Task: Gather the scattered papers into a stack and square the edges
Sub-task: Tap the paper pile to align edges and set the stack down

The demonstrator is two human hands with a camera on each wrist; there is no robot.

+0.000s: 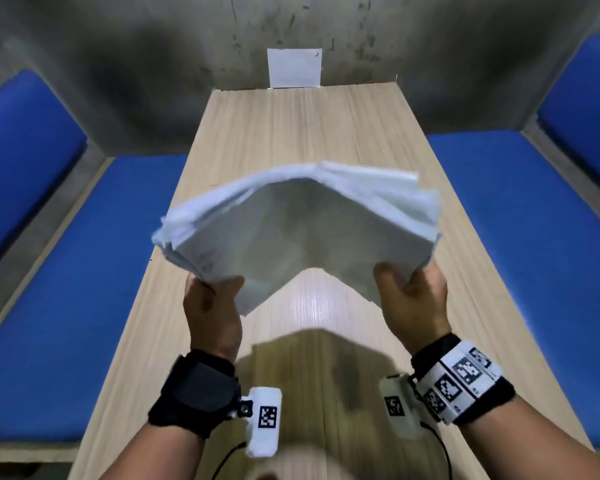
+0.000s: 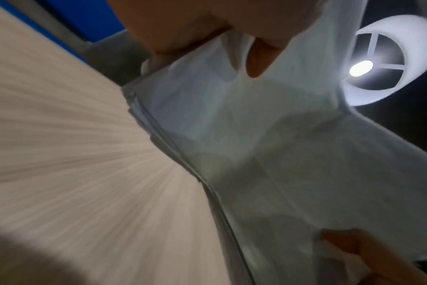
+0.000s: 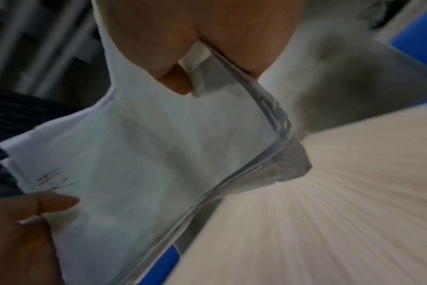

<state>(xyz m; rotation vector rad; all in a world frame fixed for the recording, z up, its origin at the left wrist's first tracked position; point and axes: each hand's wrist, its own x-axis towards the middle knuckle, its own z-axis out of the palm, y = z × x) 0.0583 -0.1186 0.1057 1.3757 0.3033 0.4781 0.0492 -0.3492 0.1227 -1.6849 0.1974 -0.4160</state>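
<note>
A stack of white papers [image 1: 302, 220] hangs in the air above the light wooden table [image 1: 291, 126], arched upward in the middle with its edges fanned and uneven. My left hand [image 1: 215, 289] grips the stack's near left corner, thumb on top. My right hand [image 1: 406, 282] grips the near right corner the same way. In the left wrist view the papers [image 2: 268, 154] fill the middle, pinched by my left hand [image 2: 232, 38]. In the right wrist view my right hand [image 3: 195, 57] pinches the layered papers [image 3: 159, 144], some with handwriting, and the left hand [image 3: 24, 231] holds their far end.
A single white sheet [image 1: 294, 68] sits against the grey wall past the table's far end. Blue padded benches [image 1: 84, 271] [image 1: 516, 237] run along both sides of the table. A ceiling lamp [image 2: 361, 68] shines overhead in the left wrist view.
</note>
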